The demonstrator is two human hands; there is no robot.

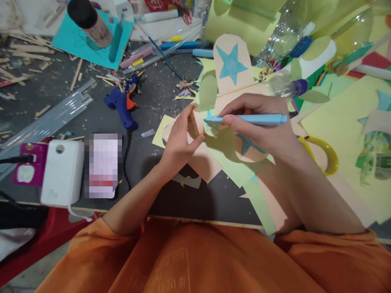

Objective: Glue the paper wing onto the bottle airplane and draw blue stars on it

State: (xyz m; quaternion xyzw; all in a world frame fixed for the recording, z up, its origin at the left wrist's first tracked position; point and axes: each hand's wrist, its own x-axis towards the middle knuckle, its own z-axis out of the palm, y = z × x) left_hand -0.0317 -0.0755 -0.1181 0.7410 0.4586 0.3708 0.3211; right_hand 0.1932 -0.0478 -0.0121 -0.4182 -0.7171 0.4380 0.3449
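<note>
My right hand (pixel 256 122) grips a light blue marker (pixel 262 119), its tip on a small pale yellow-green paper piece (pixel 210 129). Part of a blue star shows under the tip. Fingers and thumb of my left hand (pixel 180 142) hold the left edge of that piece, which partly hides behind them. Just above lies a peach paper shape with a rounded top (pixel 220 47) bearing a filled blue star (pixel 233 64). Another peach shape (pixel 259 156) with a blue star lies under my right hand, partly covered. Loose peach and green paper sheets (pixel 226 156) lie beneath both hands.
A blue glue gun (pixel 120 106) with a black cord lies left of my hands. Nearby are a phone (pixel 104 167), a white power bank (pixel 62 173) and clear glue sticks (pixel 58 112). Yellow-handled scissors (pixel 331 158) lie right. Wood scraps, pens and plastic bottles clutter the back.
</note>
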